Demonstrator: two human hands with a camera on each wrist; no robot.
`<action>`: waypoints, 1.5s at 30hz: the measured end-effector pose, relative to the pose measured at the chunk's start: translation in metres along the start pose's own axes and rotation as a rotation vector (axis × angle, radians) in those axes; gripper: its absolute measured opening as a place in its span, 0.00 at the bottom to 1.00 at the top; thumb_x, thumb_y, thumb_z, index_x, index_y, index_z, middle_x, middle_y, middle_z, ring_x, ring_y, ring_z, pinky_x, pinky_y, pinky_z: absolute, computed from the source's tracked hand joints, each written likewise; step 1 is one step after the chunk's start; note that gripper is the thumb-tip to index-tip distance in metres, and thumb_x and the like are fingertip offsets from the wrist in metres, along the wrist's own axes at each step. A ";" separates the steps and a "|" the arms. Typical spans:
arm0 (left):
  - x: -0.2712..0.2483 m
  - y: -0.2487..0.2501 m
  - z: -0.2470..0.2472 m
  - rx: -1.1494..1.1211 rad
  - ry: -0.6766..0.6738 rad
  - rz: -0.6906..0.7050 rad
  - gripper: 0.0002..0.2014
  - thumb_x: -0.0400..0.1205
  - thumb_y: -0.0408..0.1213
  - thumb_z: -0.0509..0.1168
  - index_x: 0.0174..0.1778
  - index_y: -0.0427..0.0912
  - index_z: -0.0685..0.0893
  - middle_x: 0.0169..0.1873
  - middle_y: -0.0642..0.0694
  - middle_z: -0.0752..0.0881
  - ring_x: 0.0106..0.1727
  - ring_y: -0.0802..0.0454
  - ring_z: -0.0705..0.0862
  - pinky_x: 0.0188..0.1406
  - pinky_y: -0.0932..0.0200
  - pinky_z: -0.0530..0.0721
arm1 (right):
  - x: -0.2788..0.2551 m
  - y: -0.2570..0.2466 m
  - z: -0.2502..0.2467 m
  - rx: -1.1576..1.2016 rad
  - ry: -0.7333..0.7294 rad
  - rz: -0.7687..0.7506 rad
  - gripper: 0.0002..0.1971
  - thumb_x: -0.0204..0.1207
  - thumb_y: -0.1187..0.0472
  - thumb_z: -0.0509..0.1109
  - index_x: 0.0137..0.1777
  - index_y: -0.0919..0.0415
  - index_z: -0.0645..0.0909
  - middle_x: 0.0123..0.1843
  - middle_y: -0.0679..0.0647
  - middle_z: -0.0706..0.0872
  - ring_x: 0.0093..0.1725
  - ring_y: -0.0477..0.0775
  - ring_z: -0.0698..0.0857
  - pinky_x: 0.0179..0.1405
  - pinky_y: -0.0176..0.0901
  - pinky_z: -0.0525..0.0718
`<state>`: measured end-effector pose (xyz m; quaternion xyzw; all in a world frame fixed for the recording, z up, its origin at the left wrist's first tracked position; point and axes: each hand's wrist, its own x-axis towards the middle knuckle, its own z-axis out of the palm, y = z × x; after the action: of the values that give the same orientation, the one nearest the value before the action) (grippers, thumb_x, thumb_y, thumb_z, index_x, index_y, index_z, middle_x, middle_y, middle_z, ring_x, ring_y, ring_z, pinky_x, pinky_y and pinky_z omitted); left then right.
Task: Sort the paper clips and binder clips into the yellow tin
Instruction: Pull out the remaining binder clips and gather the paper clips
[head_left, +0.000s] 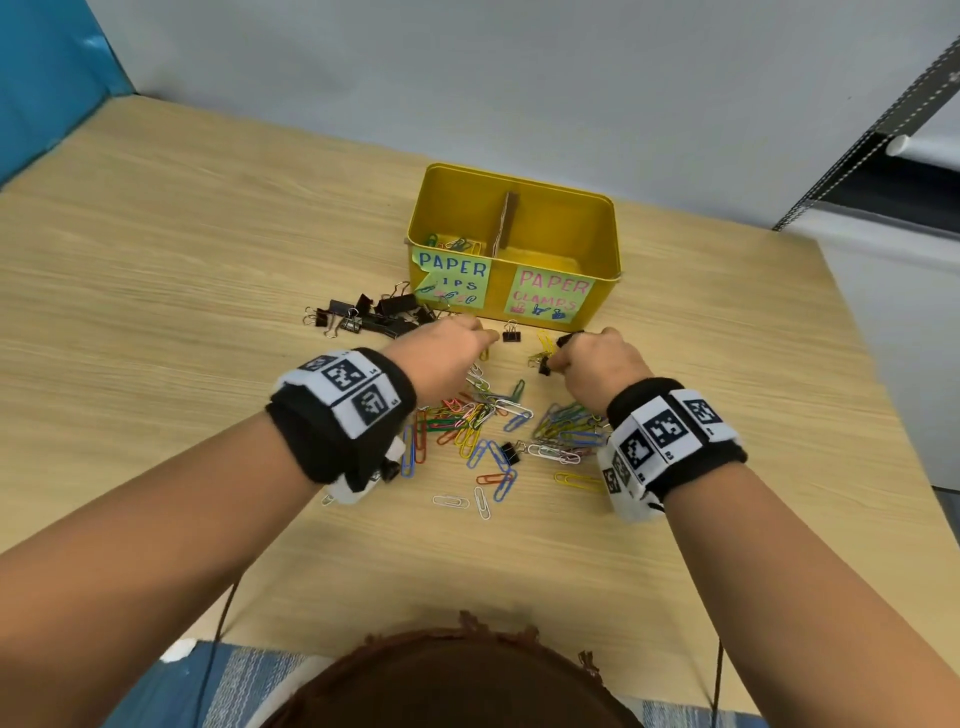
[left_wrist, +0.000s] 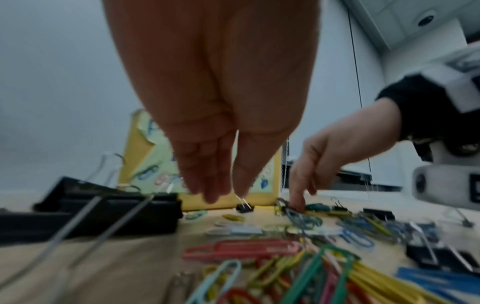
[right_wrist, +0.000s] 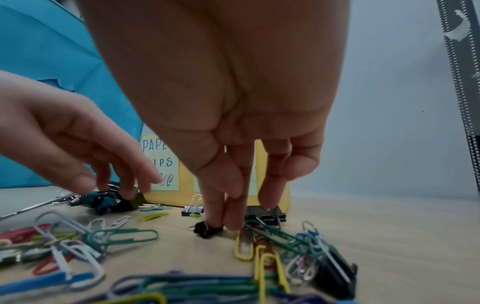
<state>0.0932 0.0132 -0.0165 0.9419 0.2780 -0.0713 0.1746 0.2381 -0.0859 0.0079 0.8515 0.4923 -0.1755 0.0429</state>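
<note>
Both hands are working the coloured paper clips (head_left: 483, 421) before the yellow tin (head_left: 511, 244): right hand (head_left: 597, 364) pinching a small binder clip (right_wrist: 206, 228) on the counter (head_left: 156, 260), left hand (head_left: 447, 353) reaching open-fingered, so lifting it into the clamps side likely comes next.

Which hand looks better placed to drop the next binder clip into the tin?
Probably the right hand: its fingertips already touch a small black binder clip on the table, just before the yellow tin side labelled for clamps.
</note>
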 end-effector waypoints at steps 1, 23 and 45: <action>0.004 0.002 0.004 0.105 -0.060 -0.022 0.27 0.81 0.28 0.57 0.77 0.40 0.63 0.74 0.39 0.71 0.73 0.42 0.72 0.76 0.43 0.69 | -0.001 -0.001 0.000 -0.006 0.032 0.008 0.20 0.82 0.67 0.55 0.67 0.54 0.82 0.65 0.64 0.80 0.65 0.64 0.77 0.69 0.54 0.77; -0.011 0.021 -0.003 0.397 -0.218 -0.039 0.30 0.81 0.32 0.50 0.81 0.41 0.52 0.83 0.44 0.51 0.84 0.44 0.47 0.76 0.28 0.37 | -0.013 -0.011 0.017 -0.309 -0.176 -0.090 0.26 0.80 0.70 0.53 0.78 0.58 0.66 0.85 0.49 0.57 0.84 0.71 0.45 0.76 0.78 0.45; 0.023 0.057 0.001 0.342 -0.282 0.097 0.31 0.81 0.30 0.55 0.81 0.48 0.56 0.84 0.50 0.48 0.84 0.42 0.47 0.81 0.35 0.50 | -0.024 0.029 0.014 0.068 -0.172 -0.119 0.21 0.81 0.68 0.54 0.73 0.64 0.72 0.75 0.63 0.75 0.71 0.63 0.76 0.68 0.45 0.72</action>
<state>0.1431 -0.0205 -0.0063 0.9508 0.1889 -0.2399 0.0525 0.2480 -0.1238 0.0001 0.8035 0.5302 -0.2668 0.0458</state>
